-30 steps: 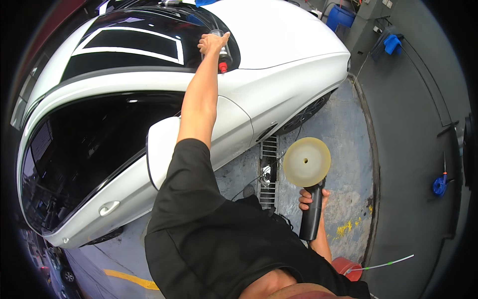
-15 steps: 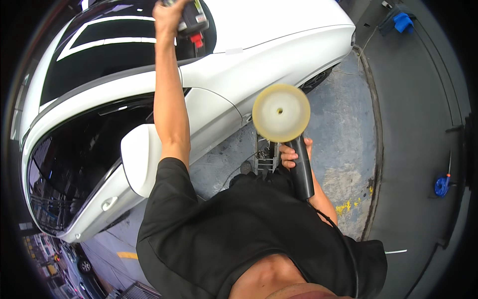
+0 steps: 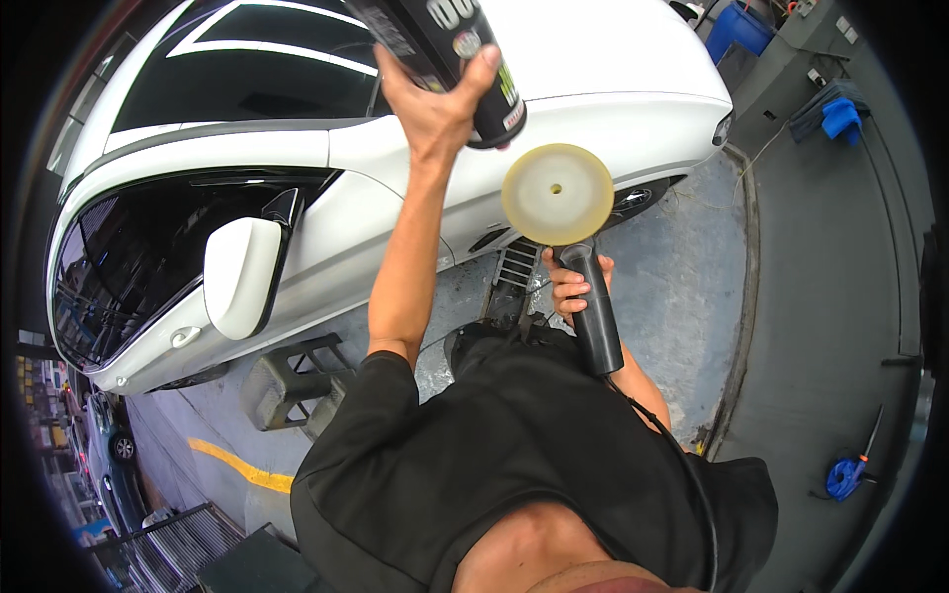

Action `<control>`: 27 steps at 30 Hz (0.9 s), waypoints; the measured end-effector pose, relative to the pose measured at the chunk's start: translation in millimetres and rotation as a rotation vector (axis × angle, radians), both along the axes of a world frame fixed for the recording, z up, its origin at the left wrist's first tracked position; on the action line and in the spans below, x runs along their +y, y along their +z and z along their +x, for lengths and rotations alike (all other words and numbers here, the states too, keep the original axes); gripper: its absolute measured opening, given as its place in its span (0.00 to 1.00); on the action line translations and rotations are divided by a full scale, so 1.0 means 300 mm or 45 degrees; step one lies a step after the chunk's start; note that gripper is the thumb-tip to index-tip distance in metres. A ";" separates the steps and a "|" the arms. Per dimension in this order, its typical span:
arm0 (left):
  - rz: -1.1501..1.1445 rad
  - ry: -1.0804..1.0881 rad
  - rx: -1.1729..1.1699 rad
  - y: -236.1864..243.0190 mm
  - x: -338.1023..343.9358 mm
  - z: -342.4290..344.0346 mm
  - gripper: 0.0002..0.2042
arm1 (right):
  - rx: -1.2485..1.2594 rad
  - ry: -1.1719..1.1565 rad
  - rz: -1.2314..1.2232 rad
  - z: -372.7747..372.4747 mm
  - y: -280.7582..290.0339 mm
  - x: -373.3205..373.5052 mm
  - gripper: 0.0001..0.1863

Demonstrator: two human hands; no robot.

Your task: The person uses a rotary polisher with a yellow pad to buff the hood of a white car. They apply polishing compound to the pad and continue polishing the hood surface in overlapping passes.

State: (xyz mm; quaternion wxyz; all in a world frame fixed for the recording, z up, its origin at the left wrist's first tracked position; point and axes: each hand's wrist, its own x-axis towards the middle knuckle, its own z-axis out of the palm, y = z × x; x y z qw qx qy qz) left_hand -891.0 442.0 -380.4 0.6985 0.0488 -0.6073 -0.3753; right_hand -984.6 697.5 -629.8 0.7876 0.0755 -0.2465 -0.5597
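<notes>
Over the side of the white car [image 3: 623,124], my left hand [image 3: 440,119] wraps round a large black bottle [image 3: 450,49] with pale print, tilted, its upper end cut off by the frame's top edge. My right hand [image 3: 568,289] grips a black-handled polisher [image 3: 599,331] in front of my body. The polisher's round, yellowish pad [image 3: 559,193] faces upward, apart from the bodywork. From the handle's lower end a black cord runs over my right side.
The white wing mirror [image 3: 237,275] juts out on the left, above a dark stool [image 3: 287,385] on the floor. A ladder-like metal frame [image 3: 516,265] stands beside the car. Along the right runs a grey wall [image 3: 830,287] with a blue cloth [image 3: 841,118].
My left hand has drawn back from the windscreen with the bottle, moving right and nearer. My view has shifted, bringing the stool into sight. The polisher stays in my right hand, slightly tilted.
</notes>
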 end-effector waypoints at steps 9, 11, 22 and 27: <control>0.004 0.020 -0.087 0.071 0.072 -0.002 0.34 | -0.070 0.090 0.047 -0.019 -0.014 0.072 0.47; -0.005 0.121 -0.113 0.026 0.079 0.010 0.37 | -0.022 0.106 0.074 -0.010 -0.018 0.071 0.46; 0.257 -0.062 0.020 -0.112 0.099 0.205 0.32 | -0.094 0.271 0.052 0.151 0.016 0.042 0.46; 0.477 -0.085 0.141 -0.242 0.043 0.314 0.29 | -0.126 0.379 0.040 0.247 0.031 0.046 0.46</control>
